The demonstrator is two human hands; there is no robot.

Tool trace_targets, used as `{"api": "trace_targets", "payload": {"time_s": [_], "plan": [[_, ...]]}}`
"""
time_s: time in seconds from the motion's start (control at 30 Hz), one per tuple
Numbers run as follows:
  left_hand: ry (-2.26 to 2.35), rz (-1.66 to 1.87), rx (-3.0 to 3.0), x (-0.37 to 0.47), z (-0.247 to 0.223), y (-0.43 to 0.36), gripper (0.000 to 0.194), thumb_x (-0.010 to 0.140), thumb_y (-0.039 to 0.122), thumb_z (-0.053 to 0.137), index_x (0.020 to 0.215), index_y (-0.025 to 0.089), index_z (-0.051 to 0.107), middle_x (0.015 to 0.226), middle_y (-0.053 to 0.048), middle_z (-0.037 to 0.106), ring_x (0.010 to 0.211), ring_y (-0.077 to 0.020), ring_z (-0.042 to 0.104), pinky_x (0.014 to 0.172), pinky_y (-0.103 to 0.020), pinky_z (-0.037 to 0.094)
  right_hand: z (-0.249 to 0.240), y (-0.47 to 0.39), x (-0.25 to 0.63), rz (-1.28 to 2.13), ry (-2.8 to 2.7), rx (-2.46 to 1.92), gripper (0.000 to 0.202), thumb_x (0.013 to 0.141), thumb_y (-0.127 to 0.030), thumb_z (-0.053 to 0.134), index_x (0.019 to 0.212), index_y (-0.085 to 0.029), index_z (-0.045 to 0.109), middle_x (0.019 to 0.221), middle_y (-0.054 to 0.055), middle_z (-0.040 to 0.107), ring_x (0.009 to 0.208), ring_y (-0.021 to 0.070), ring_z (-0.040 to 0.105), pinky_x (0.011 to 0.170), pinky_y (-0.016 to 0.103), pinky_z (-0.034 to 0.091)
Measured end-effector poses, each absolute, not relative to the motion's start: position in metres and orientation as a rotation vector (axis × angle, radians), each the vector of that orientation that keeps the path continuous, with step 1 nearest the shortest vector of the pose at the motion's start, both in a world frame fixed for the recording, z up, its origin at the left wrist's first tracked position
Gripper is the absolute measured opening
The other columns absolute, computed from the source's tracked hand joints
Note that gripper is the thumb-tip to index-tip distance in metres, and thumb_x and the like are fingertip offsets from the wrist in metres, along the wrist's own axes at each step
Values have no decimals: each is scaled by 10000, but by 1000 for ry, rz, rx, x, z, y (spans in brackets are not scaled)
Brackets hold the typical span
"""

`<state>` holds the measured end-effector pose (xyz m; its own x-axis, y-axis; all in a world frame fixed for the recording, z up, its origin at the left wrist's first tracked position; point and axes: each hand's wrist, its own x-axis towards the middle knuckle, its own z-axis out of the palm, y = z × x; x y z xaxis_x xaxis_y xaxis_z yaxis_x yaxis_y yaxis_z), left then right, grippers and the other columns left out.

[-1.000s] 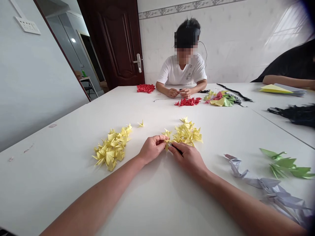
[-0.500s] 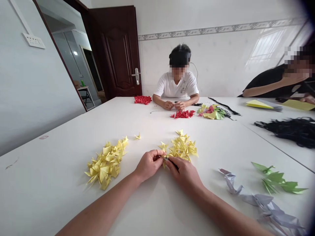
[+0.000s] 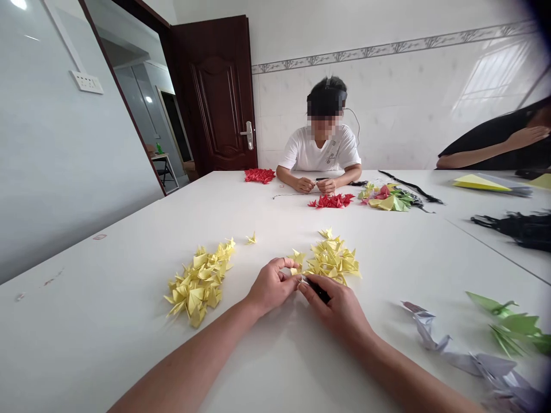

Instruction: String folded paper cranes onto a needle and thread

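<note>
My left hand (image 3: 273, 287) is closed in a pinch, with a bit of yellow folded paper, apparently a crane, at its fingertips, mostly hidden. My right hand (image 3: 338, 301) is wrapped round a slim black-handled tool (image 3: 319, 289) with a pale metal-looking tip; its exact kind is unclear. The tip meets the left fingertips. Just beyond the fingers is a yellow paper crane (image 3: 296, 258). A heap of yellow paper cranes (image 3: 333, 258) lies right behind my hands, and a second yellow heap (image 3: 200, 281) lies to the left.
A single yellow crane (image 3: 251, 238) sits between the heaps. White-grey cranes (image 3: 430, 332) and green cranes (image 3: 516, 321) lie at right. Across the white table (image 3: 129, 321), a person (image 3: 321, 146) works beside red cranes (image 3: 331, 201). Black cords (image 3: 516, 226) lie at far right.
The whole view has shifted, so everything appears further right. My hands stay together at the same spot by the yellow heap; the right hand's black tool shows more clearly now.
</note>
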<state>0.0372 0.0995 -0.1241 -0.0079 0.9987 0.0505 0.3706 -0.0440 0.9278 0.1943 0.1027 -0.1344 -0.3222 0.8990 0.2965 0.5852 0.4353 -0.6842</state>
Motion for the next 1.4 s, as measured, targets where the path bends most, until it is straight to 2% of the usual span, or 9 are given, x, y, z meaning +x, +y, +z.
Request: {"api": "trace_targets", "payload": {"time_s": [0.13, 0.27, 0.37, 0.47, 0.63, 0.8, 1.1, 1.3, 1.4], "plan": [[1618, 1320, 1613, 27, -126, 113, 236, 772, 297, 544, 953, 155, 596, 773, -20, 625, 539, -90, 565, 532, -205, 464, -134, 97, 194, 581, -2179, -1119, 267, 803, -397, 537, 957, -218, 663, 832, 36, 694, 699, 173, 621, 602, 249, 440], [1815, 1387, 1603, 6, -135, 139, 278, 812, 268, 458, 1051, 161, 548, 854, -29, 625, 604, -105, 596, 583, -227, 489, -134, 94, 192, 552, -2378, -1051, 262, 778, -352, 582, 1002, -237, 656, 809, 21, 686, 657, 157, 613, 585, 238, 419], [2044, 1391, 1632, -13, -139, 153, 261, 783, 167, 437, 994, 149, 590, 977, -73, 614, 781, -155, 611, 744, -286, 496, -135, 96, 191, 515, -2430, -1076, 218, 809, -312, 535, 978, -249, 658, 812, 26, 684, 690, 166, 614, 585, 236, 395], [2231, 1268, 1730, -28, -139, 155, 288, 714, 69, 441, 906, 137, 644, 987, -102, 603, 888, -207, 587, 858, -343, 456, -137, 99, 192, 512, -2457, -1067, 190, 809, -260, 517, 935, -256, 659, 829, 27, 682, 720, 172, 613, 581, 231, 372], [2373, 958, 1922, -31, -140, 156, 327, 693, 46, 459, 914, 134, 682, 963, -119, 616, 1002, -253, 546, 924, -359, 401, -138, 100, 193, 513, -2479, -1037, 195, 792, -205, 510, 906, -253, 660, 834, 24, 680, 711, 168, 612, 557, 228, 350], [2468, 748, 2022, -29, -146, 164, 317, 740, 74, 432, 929, 133, 680, 972, -143, 604, 1005, -276, 516, 882, -380, 393, -137, 100, 193, 532, -2493, -1036, 218, 779, -176, 512, 922, -247, 661, 855, 30, 686, 730, 173, 612, 566, 227, 357], [2283, 527, 2323, -18, -140, 124, 272, 752, 32, 404, 779, 155, 644, 847, -123, 589, 866, -250, 520, 803, -370, 411, -134, 99, 194, 550, -2453, -999, 234, 784, -172, 495, 930, -236, 666, 880, 24, 693, 767, 166, 619, 631, 227, 405], [1998, 476, 2516, -10, -129, 42, 281, 831, 76, 371, 875, 179, 628, 914, -85, 615, 914, -209, 536, 815, -317, 451, -134, 92, 196, 502, -2469, -995, 241, 784, -187, 496, 947, -228, 670, 875, 36, 690, 768, 174, 618, 646, 240, 422], [1737, 528, 2629, -14, -126, -10, 292, 842, 66, 352, 941, 157, 612, 1002, -104, 617, 948, -204, 539, 835, -321, 464, -134, 89, 197, 485, -2482, -990, 251, 785, -191, 489, 956, -232, 667, 877, 34, 688, 772, 178, 618, 650, 246, 427]]}}
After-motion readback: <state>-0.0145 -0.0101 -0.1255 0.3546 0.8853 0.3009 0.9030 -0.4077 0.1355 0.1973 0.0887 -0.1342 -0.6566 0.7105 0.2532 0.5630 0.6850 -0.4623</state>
